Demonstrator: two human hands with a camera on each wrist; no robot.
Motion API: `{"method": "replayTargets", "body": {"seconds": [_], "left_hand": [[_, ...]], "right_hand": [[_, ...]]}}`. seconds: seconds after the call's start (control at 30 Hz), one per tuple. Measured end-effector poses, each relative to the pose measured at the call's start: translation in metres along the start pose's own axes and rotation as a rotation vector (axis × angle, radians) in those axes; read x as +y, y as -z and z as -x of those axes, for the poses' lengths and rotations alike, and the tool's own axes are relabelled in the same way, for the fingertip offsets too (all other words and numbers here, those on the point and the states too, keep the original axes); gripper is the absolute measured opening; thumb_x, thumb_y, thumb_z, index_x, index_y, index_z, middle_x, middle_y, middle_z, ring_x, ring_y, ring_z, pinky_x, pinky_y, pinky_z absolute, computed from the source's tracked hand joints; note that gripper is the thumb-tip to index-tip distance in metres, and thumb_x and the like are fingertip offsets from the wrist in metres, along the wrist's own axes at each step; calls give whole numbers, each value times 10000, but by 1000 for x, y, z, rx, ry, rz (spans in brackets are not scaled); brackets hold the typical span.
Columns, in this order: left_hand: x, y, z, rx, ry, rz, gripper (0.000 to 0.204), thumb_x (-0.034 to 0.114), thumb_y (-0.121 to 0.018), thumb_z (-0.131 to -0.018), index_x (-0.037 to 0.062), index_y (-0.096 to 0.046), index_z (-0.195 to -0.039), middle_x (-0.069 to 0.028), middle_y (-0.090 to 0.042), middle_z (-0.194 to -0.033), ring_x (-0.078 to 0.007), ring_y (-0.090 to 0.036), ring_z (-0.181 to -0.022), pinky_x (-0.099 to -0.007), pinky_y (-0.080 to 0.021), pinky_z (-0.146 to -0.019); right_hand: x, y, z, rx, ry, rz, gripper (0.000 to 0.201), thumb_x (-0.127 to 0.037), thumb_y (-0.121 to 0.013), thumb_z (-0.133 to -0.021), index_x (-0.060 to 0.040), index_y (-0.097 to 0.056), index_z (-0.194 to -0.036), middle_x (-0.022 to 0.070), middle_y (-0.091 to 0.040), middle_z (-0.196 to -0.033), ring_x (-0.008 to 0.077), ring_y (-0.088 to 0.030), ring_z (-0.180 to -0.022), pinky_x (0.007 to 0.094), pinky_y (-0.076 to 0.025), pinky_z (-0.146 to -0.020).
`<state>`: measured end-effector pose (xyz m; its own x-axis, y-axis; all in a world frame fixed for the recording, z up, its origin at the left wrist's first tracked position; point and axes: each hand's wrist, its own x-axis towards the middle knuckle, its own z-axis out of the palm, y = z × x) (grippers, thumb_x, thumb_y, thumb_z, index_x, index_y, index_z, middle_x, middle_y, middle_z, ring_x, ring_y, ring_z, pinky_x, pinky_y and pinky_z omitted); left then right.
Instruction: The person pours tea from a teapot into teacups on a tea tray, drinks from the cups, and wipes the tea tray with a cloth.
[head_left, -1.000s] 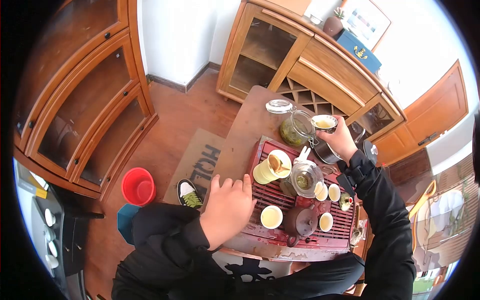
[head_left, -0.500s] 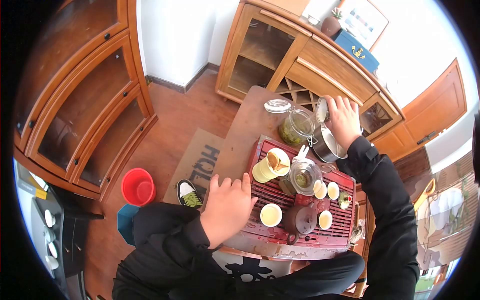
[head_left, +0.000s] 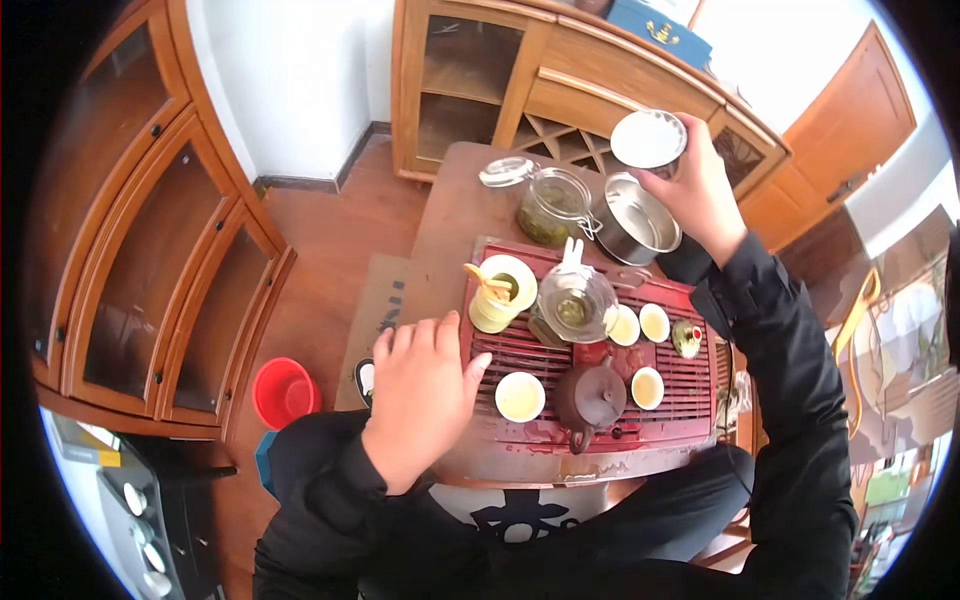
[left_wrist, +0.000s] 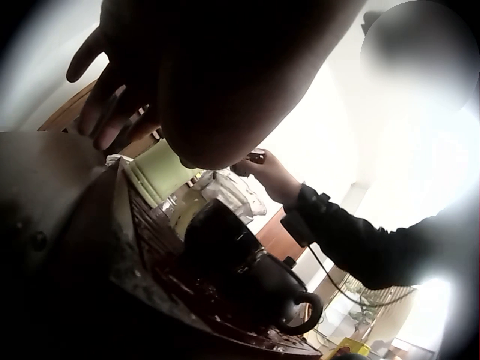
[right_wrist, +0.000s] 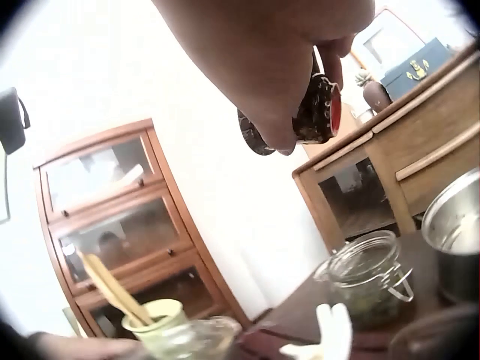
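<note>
My right hand (head_left: 705,190) pinches a small bowl (head_left: 648,139) by its edge, its white inside facing the head camera, above the steel pot (head_left: 637,218). In the right wrist view the bowl (right_wrist: 319,112) shows a dark patterned outside. My left hand (head_left: 422,388) is held palm down with extended fingers at the left edge of the red tea tray (head_left: 640,436), holding nothing. Near it are a pale green tool holder (head_left: 492,310), a filled cup (head_left: 520,397) and a brown teapot (head_left: 592,395). A glass pitcher (head_left: 577,303) stands behind the teapot.
An open glass jar (head_left: 548,208) stands left of the pot. Small cups (head_left: 647,388) and a little green figure (head_left: 687,338) sit on the tray's right part. A red bucket (head_left: 285,393) is on the floor at left, and a wooden cabinet (head_left: 560,100) stands behind the table.
My right hand has tipped the bowl from level, over the pot, and now holds it with its inside toward the head camera. The head view has shifted; my left hand remains beside the tray.
</note>
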<state>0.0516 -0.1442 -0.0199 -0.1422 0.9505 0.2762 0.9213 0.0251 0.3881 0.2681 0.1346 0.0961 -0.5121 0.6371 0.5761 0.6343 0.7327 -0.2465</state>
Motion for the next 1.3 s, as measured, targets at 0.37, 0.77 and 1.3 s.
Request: {"method": "replayTargets", "body": {"seconds": [0.37, 0.77, 1.3], "left_hand": [[25, 10, 4, -169, -101, 41, 659, 346, -813, -796, -22, -562, -1282, -184, -572, -1197, -386, -507, -1149, -478, -402, -1015], [53, -5, 2, -287, 1, 161, 542, 259, -852, -767, 61, -605, -1208, -120, -637, -1158, -333, -540, -1125, -451, -395, -968], [82, 62, -2, -132, 286, 359, 475, -39, -797, -810, -10, -578, -1231, -48, -669, -1052, -120, -641, -985, -278, -532, -869]], "right_hand": [[34, 76, 192, 162, -464, -574, 881, -5, -769, -812, -61, -255, -1526, 157, -519, -1376, 242, -528, -1286, 379, -446, -1085], [30, 73, 247, -85, -488, -399, 882, 28, -781, -723, -21, -358, -1496, 148, -514, -1401, 252, -516, -1322, 369, -406, -1127], [29, 66, 265, -130, -432, -460, 833, 20, -788, -714, -11, -394, -1447, 237, -532, -1354, 405, -527, -1287, 430, -437, -1088]]}}
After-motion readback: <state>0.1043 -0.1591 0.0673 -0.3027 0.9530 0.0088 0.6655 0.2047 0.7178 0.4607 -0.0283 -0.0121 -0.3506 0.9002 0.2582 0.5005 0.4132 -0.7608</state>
